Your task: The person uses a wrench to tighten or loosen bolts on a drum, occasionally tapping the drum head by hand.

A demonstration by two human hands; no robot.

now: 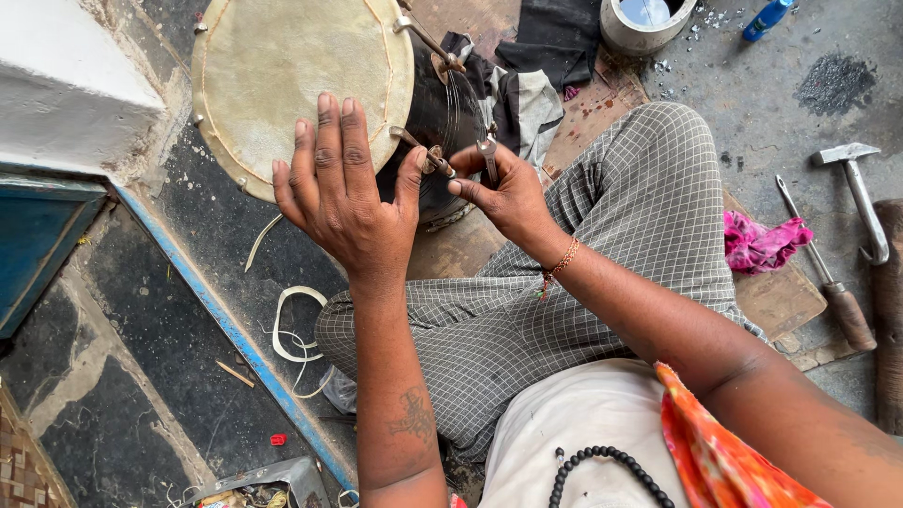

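Head view: we see the left hand point(343, 202) spread flat, fingers together, pressing the drum point(292, 80) skin near its rim, thumb by a tension hook point(423, 150). The right hand point(503, 193) pinches a small wrench point(488, 155), probably on the hook's nut. The drum looks rigid, its skin taut and delicate; grip the shell. Its axis tilts toward us.

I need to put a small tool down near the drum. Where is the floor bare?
Bare concrete lies right of the checked knee, between the white container above and the hammer. Dark floor left of the blue line is mostly open, with white strips scattered. It is crowded around the drum, where the left hand and right hand work.
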